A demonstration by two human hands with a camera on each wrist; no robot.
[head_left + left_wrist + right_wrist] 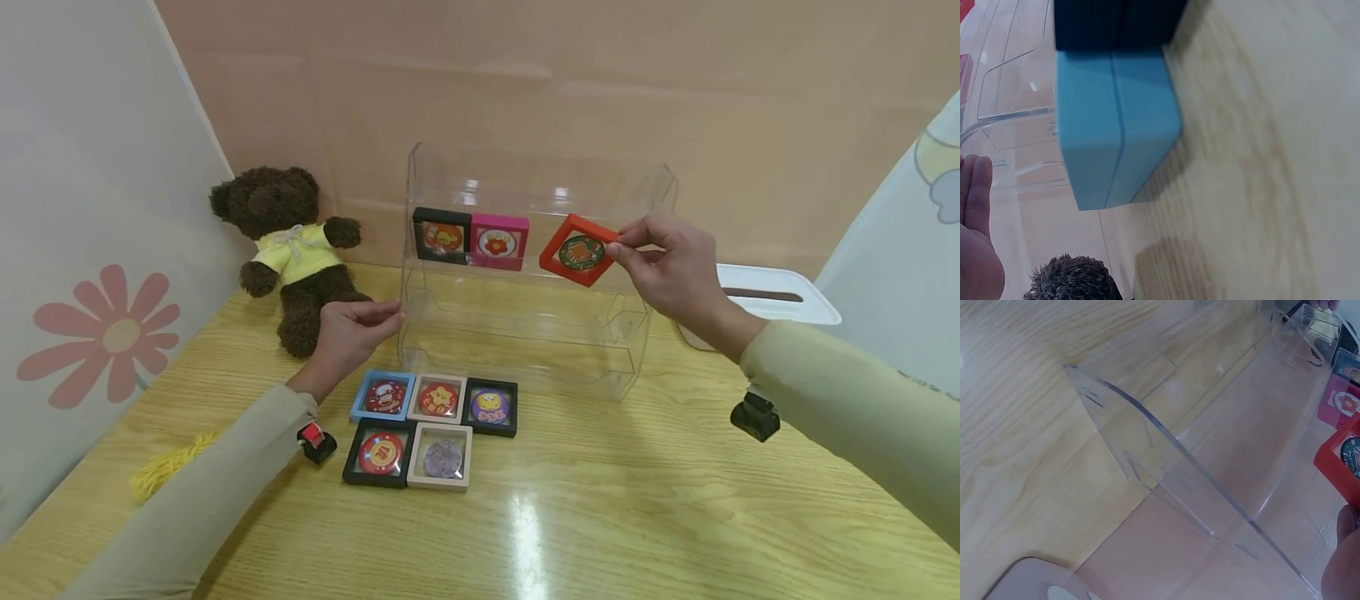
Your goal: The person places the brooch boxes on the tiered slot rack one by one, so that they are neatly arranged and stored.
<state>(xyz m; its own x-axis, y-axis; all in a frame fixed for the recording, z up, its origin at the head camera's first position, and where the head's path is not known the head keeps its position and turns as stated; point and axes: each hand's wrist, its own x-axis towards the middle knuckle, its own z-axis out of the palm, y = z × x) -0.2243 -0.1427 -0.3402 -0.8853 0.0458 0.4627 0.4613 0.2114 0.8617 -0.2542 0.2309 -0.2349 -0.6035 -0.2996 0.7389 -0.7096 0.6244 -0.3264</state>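
My right hand (678,267) pinches a red square frame (579,252) by its right corner. The frame holds a round green badge and is tilted like a diamond, before the upper tier of a clear acrylic rack (617,360). A black frame (441,237) and a pink frame (499,242) stand side by side on that tier's left part. My left hand (351,335) is at the rack's left side, fingers extended; whether they touch it I cannot tell. The left wrist view shows these straight fingers (979,197) near a blue frame (1116,128).
Several frames lie in two rows before the rack: blue (384,397), beige (438,399), black (491,407), then another black (378,452) and beige (440,457). A brown teddy bear (300,250) sits left, yellow yarn (171,468) nearer. A white-topped box (813,302) stands right.
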